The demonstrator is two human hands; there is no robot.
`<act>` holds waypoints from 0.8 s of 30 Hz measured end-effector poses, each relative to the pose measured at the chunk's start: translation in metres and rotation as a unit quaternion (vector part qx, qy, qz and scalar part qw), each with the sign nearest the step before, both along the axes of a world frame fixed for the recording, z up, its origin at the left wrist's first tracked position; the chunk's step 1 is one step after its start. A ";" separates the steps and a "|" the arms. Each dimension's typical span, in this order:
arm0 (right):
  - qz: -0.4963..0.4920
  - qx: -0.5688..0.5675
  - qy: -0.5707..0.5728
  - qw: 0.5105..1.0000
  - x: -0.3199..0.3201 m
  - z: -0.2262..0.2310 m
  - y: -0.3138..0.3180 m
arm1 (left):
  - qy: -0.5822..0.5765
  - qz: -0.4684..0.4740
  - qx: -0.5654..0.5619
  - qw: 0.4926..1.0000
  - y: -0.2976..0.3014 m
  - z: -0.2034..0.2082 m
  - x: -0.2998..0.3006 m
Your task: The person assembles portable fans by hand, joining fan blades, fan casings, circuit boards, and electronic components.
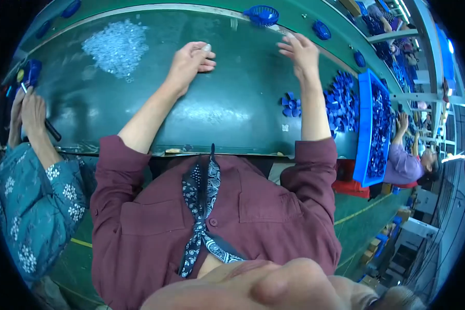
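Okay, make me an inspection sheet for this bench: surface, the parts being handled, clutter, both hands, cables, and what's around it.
Surface: dark green worktable, a conveyor belt along its far edge.
Job's things: blue fan head on the belt by the right hand; whether the fingers touch it cannot be told.
Clutter: pile of small clear parts far left; loose blue fan blades at right; one blue blade lying apart; blue tray of blue parts.
Grippers: left hand loosely curled, resting on the table; right hand open, fingers spread at the far edge.
Cables: nothing seen.
Surroundings: co-worker's hands at left holding a dark tool; more people down the line at right.
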State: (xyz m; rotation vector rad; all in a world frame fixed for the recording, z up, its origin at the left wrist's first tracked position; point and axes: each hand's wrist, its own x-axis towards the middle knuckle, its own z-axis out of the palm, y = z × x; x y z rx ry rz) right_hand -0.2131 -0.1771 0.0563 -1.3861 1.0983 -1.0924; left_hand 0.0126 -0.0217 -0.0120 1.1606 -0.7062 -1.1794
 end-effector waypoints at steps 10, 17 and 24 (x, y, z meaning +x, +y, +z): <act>0.143 -0.282 0.601 0.734 -0.089 -0.007 0.127 | -0.079 -0.054 -0.025 0.995 0.019 -0.011 -0.013; 0.178 -0.332 0.341 0.861 -0.028 -0.023 0.112 | -0.197 -0.046 -0.009 0.979 0.008 0.037 -0.010; 0.185 0.008 0.027 0.982 -0.001 -0.067 0.101 | -0.632 0.186 -0.010 0.753 -0.085 0.041 0.123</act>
